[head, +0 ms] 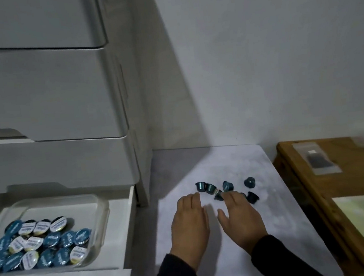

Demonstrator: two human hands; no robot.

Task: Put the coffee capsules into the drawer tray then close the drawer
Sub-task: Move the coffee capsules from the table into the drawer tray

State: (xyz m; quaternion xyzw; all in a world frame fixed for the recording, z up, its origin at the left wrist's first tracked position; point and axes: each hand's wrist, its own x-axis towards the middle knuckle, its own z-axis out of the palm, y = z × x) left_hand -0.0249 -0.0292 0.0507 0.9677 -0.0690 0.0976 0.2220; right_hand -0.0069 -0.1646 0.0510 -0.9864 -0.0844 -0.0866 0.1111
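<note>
Several small dark teal coffee capsules lie scattered on a white cloth to the right of the drawer unit. My left hand lies flat with straight fingers just left of them, its fingertips close to the nearest capsule. My right hand reaches in with fingers spread, its fingertips over the middle capsules, hiding part of one; neither hand holds anything. The bottom drawer is pulled out at the lower left. In it sits a clear tray holding several capsules with blue and white lids.
Above the open drawer stands a white drawer unit with its other drawers closed. At the right edge is a wooden table with a small plastic bag and a pale sheet on it. A plain white wall is behind.
</note>
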